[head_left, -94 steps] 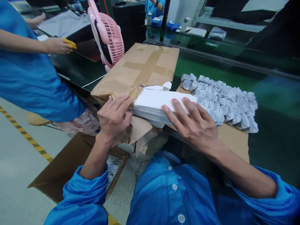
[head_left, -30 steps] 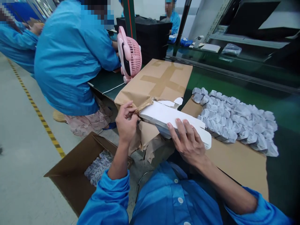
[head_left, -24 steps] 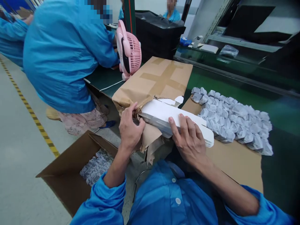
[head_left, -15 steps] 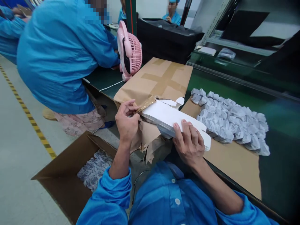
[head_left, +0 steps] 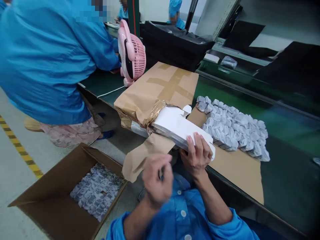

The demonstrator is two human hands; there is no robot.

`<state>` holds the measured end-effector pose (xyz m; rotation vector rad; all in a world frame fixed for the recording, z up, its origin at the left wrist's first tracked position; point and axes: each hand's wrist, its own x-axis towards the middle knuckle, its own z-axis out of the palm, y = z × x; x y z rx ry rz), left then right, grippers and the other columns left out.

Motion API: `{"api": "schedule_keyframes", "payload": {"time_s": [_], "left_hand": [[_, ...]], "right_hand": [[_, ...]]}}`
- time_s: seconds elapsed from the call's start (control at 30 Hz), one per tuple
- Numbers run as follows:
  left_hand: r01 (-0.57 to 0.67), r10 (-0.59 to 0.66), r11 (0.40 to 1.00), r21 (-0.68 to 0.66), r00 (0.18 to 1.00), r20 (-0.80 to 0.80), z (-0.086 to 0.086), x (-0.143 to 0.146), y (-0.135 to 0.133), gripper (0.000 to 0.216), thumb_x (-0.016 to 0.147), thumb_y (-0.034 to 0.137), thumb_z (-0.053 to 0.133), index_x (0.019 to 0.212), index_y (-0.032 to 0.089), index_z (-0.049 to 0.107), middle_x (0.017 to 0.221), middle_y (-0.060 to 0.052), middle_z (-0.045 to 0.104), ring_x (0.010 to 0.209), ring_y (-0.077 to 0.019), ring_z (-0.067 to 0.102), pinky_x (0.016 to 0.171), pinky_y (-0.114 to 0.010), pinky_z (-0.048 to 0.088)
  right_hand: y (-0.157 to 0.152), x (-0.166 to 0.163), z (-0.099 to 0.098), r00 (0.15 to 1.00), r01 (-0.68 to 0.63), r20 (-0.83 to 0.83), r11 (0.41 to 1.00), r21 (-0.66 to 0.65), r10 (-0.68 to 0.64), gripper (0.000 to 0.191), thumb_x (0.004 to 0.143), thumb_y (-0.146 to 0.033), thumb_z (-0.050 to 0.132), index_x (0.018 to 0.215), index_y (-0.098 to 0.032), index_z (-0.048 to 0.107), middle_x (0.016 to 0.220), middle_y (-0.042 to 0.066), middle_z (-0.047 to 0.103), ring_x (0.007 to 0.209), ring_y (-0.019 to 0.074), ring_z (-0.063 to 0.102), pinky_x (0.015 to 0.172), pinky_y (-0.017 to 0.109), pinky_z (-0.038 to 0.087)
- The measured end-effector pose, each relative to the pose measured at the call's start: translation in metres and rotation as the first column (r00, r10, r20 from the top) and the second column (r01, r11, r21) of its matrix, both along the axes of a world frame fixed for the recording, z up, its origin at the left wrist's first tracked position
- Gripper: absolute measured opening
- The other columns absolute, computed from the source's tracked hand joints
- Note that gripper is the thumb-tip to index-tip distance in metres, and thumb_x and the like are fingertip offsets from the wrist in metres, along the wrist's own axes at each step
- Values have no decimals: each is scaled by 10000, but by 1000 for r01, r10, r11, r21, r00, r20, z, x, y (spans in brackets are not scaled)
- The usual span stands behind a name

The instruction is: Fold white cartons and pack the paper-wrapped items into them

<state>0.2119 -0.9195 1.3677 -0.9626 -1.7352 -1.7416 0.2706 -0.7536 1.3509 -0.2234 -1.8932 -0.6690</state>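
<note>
My right hand (head_left: 196,155) is closed around the near end of a stack of flat white cardboard pieces (head_left: 178,125), fingers on top and thumb side below. The far end of the stack sits inside the torn opening of a brown paper-wrapped package (head_left: 135,103) sealed with tape. My left hand (head_left: 157,180) is in front of my chest, fingers curled and smeared by motion. Close behind it hangs a torn flap of brown paper (head_left: 137,156); whether the fingers touch it, I cannot tell.
Rows of small tissue-wrapped items (head_left: 230,125) stand on a cardboard sheet (head_left: 240,173) at the right. More wrapped items lie in an open carton (head_left: 45,200) at lower left. A pink fan (head_left: 133,53) stands beyond the package, beside a co-worker in blue (head_left: 50,66).
My left hand has left the package's torn edge and come down toward my chest. The paper flap now hangs further out to the left. My right hand stays on the white stack.
</note>
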Motion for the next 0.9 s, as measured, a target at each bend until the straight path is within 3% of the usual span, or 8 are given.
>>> {"api": "schedule_keyframes", "payload": {"time_s": [0.1, 0.23, 0.3, 0.37, 0.5, 0.63, 0.8, 0.9], "left_hand": [[176, -193, 961, -214, 979, -61, 0, 11, 2, 573, 850, 133, 577, 1402, 239, 463, 1294, -139, 628, 1222, -247, 596, 991, -398, 558], [52, -128, 916, -399, 978, -166, 4, -8, 4, 496, 849, 139, 599, 1335, 228, 559, 1309, -123, 639, 1190, -285, 610, 981, -434, 557], [110, -144, 920, -376, 988, -62, 2, -10, -1, 438, 857, 142, 597, 1279, 258, 608, 1230, -91, 682, 1125, -268, 637, 941, -418, 575], [290, -247, 926, -240, 949, 195, -2, -4, -6, 413, 890, 168, 572, 1283, 292, 603, 1242, -73, 672, 1133, -246, 634, 915, -387, 588], [586, -614, 761, 276, 517, 596, -5, 16, 1, 462, 938, 310, 560, 1395, 325, 493, 1414, -65, 559, 1294, -240, 542, 987, -366, 552], [576, -844, 520, 631, 233, 483, 4, 32, 38, 773, 829, 448, 711, 1491, 337, 326, 1504, -88, 455, 1425, -276, 390, 1165, -441, 377], [568, -942, 256, 782, -34, 333, 29, 76, 78, 976, 645, 422, 874, 1452, 345, 330, 1438, -99, 506, 1347, -294, 484, 1132, -450, 406], [555, -938, 184, 811, -147, 313, 42, 106, 90, 898, 638, 378, 884, 1381, 304, 386, 1334, -104, 591, 1250, -285, 574, 1073, -439, 465]], "right_hand": [[3, 1, -4, 999, -18, -45, 998, -54, 16, 574, 903, -368, 611, 1418, -154, 475, 1189, 190, 690, 1166, 305, 618, 916, 405, 476], [9, 2, -7, 990, -48, -139, 992, -117, 32, 606, 885, -398, 626, 1409, -129, 483, 1200, 219, 674, 1145, 335, 629, 894, 435, 487], [11, 4, -4, 987, -51, -158, 993, -108, 33, 649, 853, -401, 668, 1409, -123, 480, 1191, 223, 675, 1130, 342, 634, 886, 443, 497], [11, 9, 3, 988, -26, -154, 996, -81, 14, 698, 814, -386, 715, 1414, -130, 467, 1183, 217, 676, 1123, 344, 637, 881, 445, 509], [15, 32, 26, 993, 69, -94, 998, -10, -70, 783, 760, -329, 771, 1434, -137, 421, 1198, 216, 661, 1134, 355, 633, 884, 450, 521], [18, 70, 46, 989, 143, -28, 988, 49, -142, 846, 742, -313, 782, 1460, -127, 377, 1244, 225, 635, 1140, 370, 629, 877, 461, 528], [6, 121, 51, 962, 269, -46, 963, 18, -268, 822, 821, -320, 715, 1516, -171, 302, 1334, 212, 590, 1153, 376, 620, 843, 482, 537], [-6, 138, 44, 944, 322, -73, 946, -33, -323, 685, 915, -264, 571, 1531, -162, 291, 1389, 215, 551, 1212, 372, 585, 860, 495, 525]]}}
